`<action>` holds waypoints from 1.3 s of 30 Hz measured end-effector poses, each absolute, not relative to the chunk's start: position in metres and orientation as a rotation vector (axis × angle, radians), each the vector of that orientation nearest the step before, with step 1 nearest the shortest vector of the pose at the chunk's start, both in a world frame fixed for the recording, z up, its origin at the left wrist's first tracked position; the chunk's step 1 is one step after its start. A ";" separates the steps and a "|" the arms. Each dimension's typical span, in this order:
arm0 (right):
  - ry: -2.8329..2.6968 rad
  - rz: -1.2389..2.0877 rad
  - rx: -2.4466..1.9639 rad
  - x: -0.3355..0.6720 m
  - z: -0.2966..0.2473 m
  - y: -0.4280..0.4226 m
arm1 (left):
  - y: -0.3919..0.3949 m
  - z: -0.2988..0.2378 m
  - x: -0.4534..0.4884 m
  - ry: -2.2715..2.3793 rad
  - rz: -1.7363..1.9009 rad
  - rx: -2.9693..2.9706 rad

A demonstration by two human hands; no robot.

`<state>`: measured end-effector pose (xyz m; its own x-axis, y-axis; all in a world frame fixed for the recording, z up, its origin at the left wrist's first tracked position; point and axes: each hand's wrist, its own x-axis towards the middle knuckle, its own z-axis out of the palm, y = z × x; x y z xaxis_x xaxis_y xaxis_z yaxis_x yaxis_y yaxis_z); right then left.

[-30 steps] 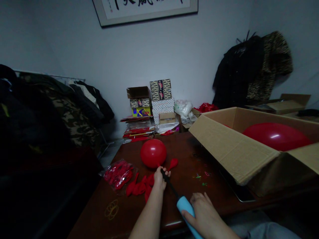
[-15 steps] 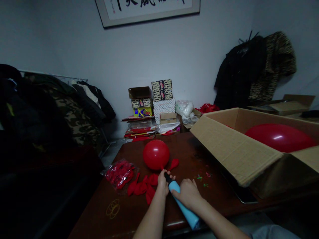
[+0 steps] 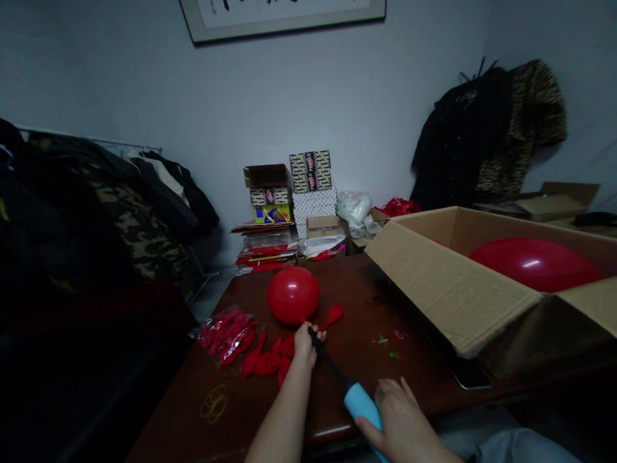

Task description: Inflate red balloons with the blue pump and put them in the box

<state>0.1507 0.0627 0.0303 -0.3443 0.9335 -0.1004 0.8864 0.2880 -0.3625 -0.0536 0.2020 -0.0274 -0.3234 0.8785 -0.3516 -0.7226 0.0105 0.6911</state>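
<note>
A round, inflated red balloon (image 3: 293, 296) sits at the tip of a hand pump with a light blue barrel (image 3: 362, 406) and a black rod. My left hand (image 3: 305, 342) is closed round the black nozzle end and the balloon's neck. My right hand (image 3: 402, 411) grips the blue barrel, which is drawn back so that the rod (image 3: 332, 365) shows. Several flat red balloons (image 3: 267, 363) lie left of my left hand, and a single flat balloon (image 3: 335, 314) lies to its right.
A plastic bag of red balloons (image 3: 226, 335) and yellow rubber bands (image 3: 213, 404) lie on the left of the brown table (image 3: 347, 276). To the right stands an open cardboard box (image 3: 448, 283) holding a large red balloon (image 3: 533, 263). Small coloured bands (image 3: 394, 354) and a dark tablet-like device (image 3: 465, 370) lie near it.
My right hand has pulled the blue barrel back toward me, exposing the black rod. My left hand stays on the nozzle and balloon neck. The view has shifted slightly.
</note>
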 end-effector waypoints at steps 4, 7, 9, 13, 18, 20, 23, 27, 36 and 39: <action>-2.459 0.587 -1.748 0.164 0.037 0.053 | 0.203 -0.027 -0.053 0.985 1.621 0.207; -2.419 0.583 -1.719 0.163 0.041 0.055 | 0.201 -0.029 -0.049 0.975 1.621 0.183; -2.391 0.583 -1.692 0.160 0.042 0.056 | 0.199 -0.030 -0.049 0.957 1.620 0.176; -2.369 0.582 -1.661 0.152 0.042 0.060 | 0.196 -0.026 -0.051 0.919 1.614 0.181; -2.338 0.571 -1.665 0.142 0.044 0.071 | 0.191 -0.023 -0.050 0.903 1.603 0.159; -2.334 0.569 -1.673 0.138 0.043 0.076 | 0.190 -0.024 -0.049 0.906 1.595 0.155; -2.352 0.548 -1.723 0.130 0.042 0.085 | 0.187 -0.026 -0.047 0.924 1.578 0.152; -2.387 0.487 -1.749 0.114 0.038 0.102 | 0.184 -0.028 -0.043 0.912 1.566 0.137; -2.377 0.430 -1.750 0.086 0.022 0.119 | 0.182 -0.039 -0.040 0.957 1.578 0.172; -2.377 0.425 -1.745 0.093 0.021 0.109 | 0.187 -0.037 -0.041 0.985 1.593 0.209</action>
<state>0.0927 0.1087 0.0209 -0.3052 0.9516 -0.0366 0.9053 0.2780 -0.3212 -0.0411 0.1868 -0.0371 -0.2927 0.8800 -0.3740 -0.7282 0.0483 0.6836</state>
